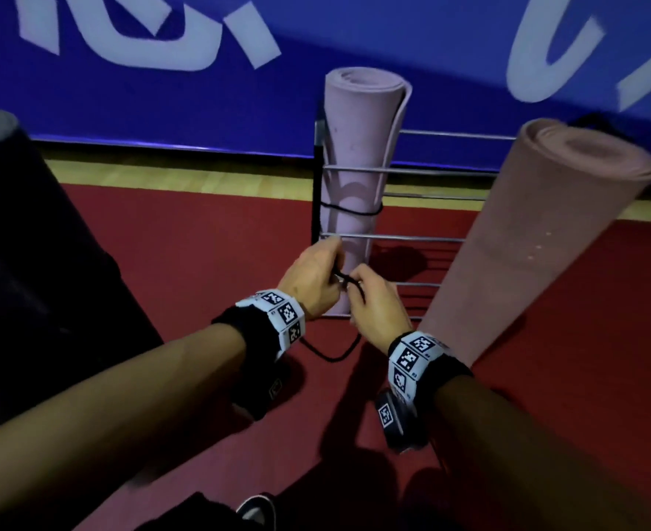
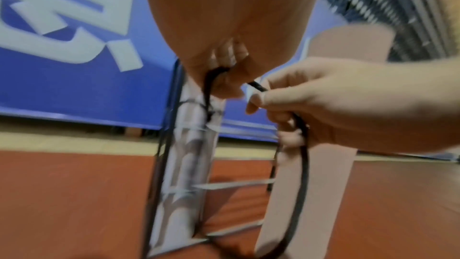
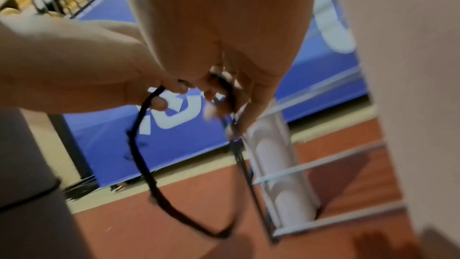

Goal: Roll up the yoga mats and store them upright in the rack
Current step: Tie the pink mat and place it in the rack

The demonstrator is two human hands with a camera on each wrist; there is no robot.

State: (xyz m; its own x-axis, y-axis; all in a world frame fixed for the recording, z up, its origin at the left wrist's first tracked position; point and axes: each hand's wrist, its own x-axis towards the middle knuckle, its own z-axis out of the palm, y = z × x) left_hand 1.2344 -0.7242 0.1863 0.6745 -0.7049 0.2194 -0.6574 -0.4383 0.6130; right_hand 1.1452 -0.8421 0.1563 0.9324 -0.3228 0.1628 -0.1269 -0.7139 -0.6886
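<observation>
Black cord (image 1: 333,352) is what I am holding with both hands, right in front of the rack (image 1: 423,239). My left hand (image 1: 312,281) is pinching 1 part of it near the top, and my right hand (image 1: 377,304) is pinching another part just beside it. The rest of the cord is hanging down in a loop below my wrists.

The lilac mat (image 1: 354,155) is standing straight up in the left end of the rack, with a black cord already going around its middle. The pink mat (image 1: 527,239) is rolled up and leaning to the right of the rack, with its top tipping away to the right. I cannot tell if its bottom end is inside the rack. It is the mat with no cord on it that I can see. My right hand is nearer to it than my left, so I think the cord is going that way next, around the roll and across its long side.

Behind the rack is a blue banner (image 1: 392,40) with big white shapes on it. I cannot read them.
</observation>
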